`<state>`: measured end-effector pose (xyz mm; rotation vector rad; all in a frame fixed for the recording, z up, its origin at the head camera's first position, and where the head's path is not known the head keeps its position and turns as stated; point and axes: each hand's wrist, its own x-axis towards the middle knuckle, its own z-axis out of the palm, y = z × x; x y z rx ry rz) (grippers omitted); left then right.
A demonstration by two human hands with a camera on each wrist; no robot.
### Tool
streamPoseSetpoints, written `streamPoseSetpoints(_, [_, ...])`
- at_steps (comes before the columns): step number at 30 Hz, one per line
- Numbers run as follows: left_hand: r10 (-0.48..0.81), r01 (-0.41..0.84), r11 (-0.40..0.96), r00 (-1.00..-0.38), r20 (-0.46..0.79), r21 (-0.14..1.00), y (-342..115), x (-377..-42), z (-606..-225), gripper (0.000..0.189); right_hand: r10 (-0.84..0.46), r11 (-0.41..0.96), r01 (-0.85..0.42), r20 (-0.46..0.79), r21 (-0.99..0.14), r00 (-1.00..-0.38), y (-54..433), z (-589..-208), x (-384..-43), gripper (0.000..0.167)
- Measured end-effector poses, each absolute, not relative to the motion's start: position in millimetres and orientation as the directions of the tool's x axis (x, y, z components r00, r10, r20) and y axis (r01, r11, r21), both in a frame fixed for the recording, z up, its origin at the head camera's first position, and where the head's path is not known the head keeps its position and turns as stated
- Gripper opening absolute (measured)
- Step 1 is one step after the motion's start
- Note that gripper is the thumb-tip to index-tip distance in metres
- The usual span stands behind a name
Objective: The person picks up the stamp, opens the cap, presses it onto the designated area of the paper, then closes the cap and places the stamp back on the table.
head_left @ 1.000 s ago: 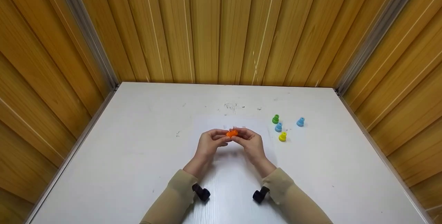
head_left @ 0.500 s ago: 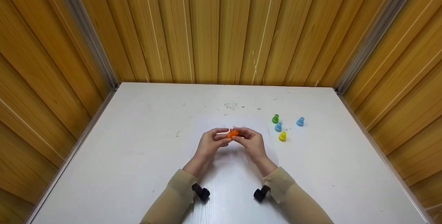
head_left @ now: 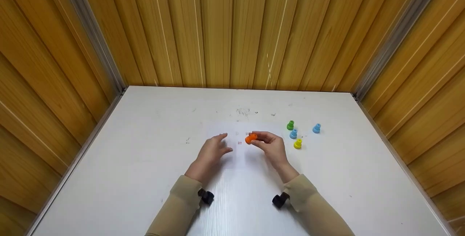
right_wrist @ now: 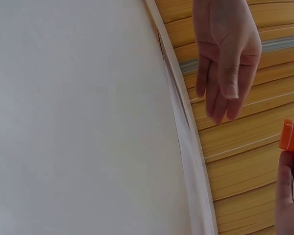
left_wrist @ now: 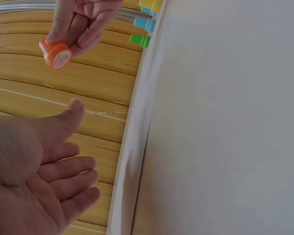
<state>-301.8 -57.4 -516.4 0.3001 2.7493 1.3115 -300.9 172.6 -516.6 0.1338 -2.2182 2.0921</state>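
My right hand (head_left: pixel 273 148) pinches a small orange stamp (head_left: pixel 250 139) between thumb and fingers, above a white sheet of paper (head_left: pixel 237 161). The stamp's round face, pale with a faint pattern, shows in the left wrist view. My left hand (head_left: pixel 210 152) is apart from the stamp, fingers extended and thumb spread, with nothing in it, over the sheet's left side. A few small reddish marks (head_left: pixel 239 143) show on the paper between the hands. In the right wrist view only an edge of the orange stamp (right_wrist: pixel 288 135) is visible.
Right of the paper stand a green stamp (head_left: pixel 290 125), a yellow stamp (head_left: pixel 297 144), a light blue stamp (head_left: pixel 293 134) and another blue stamp (head_left: pixel 316 128). Dark scribbles (head_left: pixel 242 112) mark the white table (head_left: pixel 127 156). Wood-patterned walls (head_left: pixel 232 32) enclose it.
My left hand has let go of the orange stamp and moved left, its fingers spreading. My right hand has shifted slightly right with the stamp, and marks on the paper are now uncovered.
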Motion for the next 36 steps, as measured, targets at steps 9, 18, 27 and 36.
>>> streamPoseSetpoints(9, [0.210, 0.082, 0.791, -0.967, -0.143, 0.607, -67.1, -301.7, -520.3, 0.081, -0.007, 0.143, -0.071, 0.071, -0.987, -0.997, 204.5, -507.6, -299.4, 0.035])
streamPoseSetpoints(18, [0.180, 0.044, 0.840, -0.963, -0.201, 0.541, -66.3, -302.2, -522.6, 0.087, -0.006, 0.251, -0.069, 0.070, -0.966, -0.998, 250.1, -491.1, -289.7, 0.034])
streamPoseSetpoints(27, [0.187, 0.052, 0.844, -0.961, -0.202, 0.534, -66.8, -300.3, -524.1, 0.086, 0.033, 0.329, -0.044, 0.058, -0.943, -0.998, 302.3, -491.6, -285.7, 0.037])
streamPoseSetpoints(36, [0.207, 0.079, 0.852, -0.959, -0.195, 0.518, -69.3, -301.1, -523.4, 0.085, 0.032, 0.498, 0.062, -0.052, -0.865, -0.998, 333.7, -500.6, -289.2, 0.034])
